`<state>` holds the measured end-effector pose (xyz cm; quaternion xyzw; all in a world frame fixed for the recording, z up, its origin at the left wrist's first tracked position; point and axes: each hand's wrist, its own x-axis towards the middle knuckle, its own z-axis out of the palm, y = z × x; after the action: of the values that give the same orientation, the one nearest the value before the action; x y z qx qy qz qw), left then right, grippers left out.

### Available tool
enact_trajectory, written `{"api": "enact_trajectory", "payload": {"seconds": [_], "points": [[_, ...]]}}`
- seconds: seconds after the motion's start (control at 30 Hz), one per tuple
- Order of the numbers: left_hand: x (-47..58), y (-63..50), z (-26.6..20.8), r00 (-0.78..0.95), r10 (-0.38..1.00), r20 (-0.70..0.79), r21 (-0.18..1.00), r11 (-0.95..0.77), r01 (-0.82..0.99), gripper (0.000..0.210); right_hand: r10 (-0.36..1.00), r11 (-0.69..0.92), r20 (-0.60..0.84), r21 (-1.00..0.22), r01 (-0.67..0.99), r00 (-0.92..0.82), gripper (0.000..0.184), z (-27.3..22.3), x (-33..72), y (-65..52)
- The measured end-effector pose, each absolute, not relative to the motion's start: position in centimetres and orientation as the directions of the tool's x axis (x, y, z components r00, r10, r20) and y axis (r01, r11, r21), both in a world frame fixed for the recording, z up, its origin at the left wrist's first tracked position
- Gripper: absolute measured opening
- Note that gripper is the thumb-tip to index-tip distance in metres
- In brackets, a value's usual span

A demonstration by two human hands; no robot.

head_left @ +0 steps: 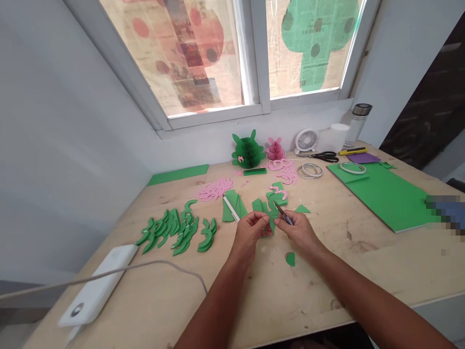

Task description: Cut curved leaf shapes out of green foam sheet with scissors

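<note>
Near the middle of the table my left hand (255, 227) is closed, thumb and finger pinching a curved green paper piece (272, 209). Close beside it, my right hand (301, 230) is closed around a slim, dark metal tool (282, 212) that looks like tweezers. Its pointed end lies against the green piece. Just beyond my hands are more green paper scraps (258, 205) and a curved pink cutout (279, 192). Left of these, a white pen-like tool (231, 208) rests on green paper. A small green half-round piece (290, 259) lies below my right hand.
Piles of green cutouts (185, 232) and pink cutouts (215, 189) lie leftward. A white power bank (100, 285) with a cable (145, 264) sits front left. At the back stand green (249, 151) and pink (275, 149) paper figures, scissors (325, 156) and tape rolls (312, 169). Green sheets (392, 198) lie right.
</note>
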<state>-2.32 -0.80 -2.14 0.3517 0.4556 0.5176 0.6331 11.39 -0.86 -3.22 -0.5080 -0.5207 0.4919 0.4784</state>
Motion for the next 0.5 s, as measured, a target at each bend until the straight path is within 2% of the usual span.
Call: {"api": "enact_trajectory", "payload": {"seconds": [0.13,0.3,0.5], "points": [[-2.4,-0.7,-2.3,0.004,0.982,-0.188,0.924,0.179,-0.339,0.026,0.999,0.0,-0.002,-0.999,0.04,-0.05,0.028,-2.7,11.3,-1.0],[-2.4,-0.7,-1.8,-0.104,0.981,-0.164,0.91,0.109,-0.399,0.027,0.992,-0.044,-0.038,-0.998,-0.045,-0.117,0.042,-2.5,11.4,-1.3],[-2.5,-0.8,-1.2,-0.159,0.973,-0.165,0.894,0.079,-0.441,0.027,0.981,-0.044,-0.054,-0.997,0.059,-0.185,0.047,-2.9,11.2,-1.3]]}}
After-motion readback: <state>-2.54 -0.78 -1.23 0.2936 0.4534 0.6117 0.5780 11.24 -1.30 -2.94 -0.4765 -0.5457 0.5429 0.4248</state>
